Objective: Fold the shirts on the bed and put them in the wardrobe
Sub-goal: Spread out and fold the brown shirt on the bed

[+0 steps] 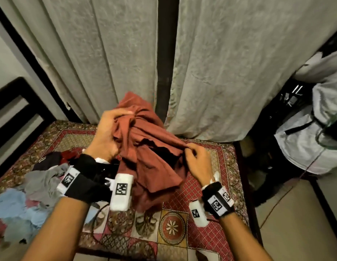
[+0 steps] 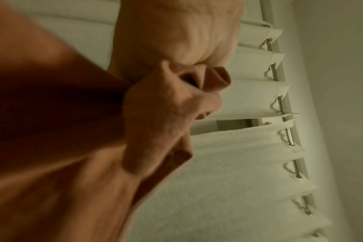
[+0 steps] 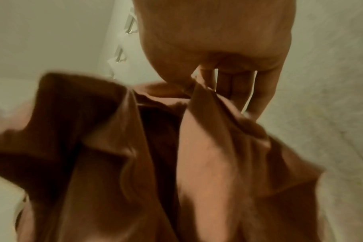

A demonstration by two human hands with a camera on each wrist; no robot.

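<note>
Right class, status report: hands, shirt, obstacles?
Both hands, left and right, gripping rust shirt, bunched, unfolded, above bed. Clothes pile left.

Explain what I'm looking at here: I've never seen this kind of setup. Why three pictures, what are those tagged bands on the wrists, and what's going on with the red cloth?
No machine here: a person works with bare hands, wearing three cameras. The wide picture comes from a head camera looking down at the bed, which has a patterned cover. The other two pictures come from cameras strapped to the wrists, looking along each hand; the black bands with white blocks and square codes are that gear.

Both hands hold one rust-red shirt, lifted and crumpled, not yet folded. The left hand grips a bunch of it higher up; the left wrist view shows the fingers curled round the fabric. The right hand pinches an edge lower down.

A pile of other clothes, grey, light blue and dark, lies on the bed's left side. Pale curtains hang behind.
</note>
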